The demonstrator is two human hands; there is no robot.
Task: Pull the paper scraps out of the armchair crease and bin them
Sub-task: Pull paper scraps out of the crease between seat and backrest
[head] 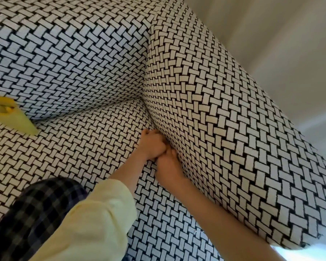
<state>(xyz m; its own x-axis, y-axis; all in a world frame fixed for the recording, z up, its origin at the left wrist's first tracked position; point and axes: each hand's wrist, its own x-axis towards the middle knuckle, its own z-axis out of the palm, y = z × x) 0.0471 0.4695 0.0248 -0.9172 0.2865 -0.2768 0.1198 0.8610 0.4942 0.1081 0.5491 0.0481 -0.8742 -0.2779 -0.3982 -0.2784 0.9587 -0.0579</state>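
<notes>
At the far left a yellow scrap (11,117) lies on the seat (79,147), its upper part against the crease where the seat meets the backrest (68,53), well apart from both hands. Lower left, a knee in plaid cloth (36,208) rests on the seat. Beside it a pale yellow sleeve (94,219) covers the left forearm, which reaches up and right. The left hand (151,146) sits at the side crease (149,117) between the seat and the armrest (224,129), fingers curled; whether they grip anything cannot be told. The right hand (167,166) touches the left hand just below it, its fingers pushed into the same crease and hidden by the armrest, so its grip cannot be told either. No scrap shows at the hands. A plain wall (280,44) stands right of the armrest
</notes>
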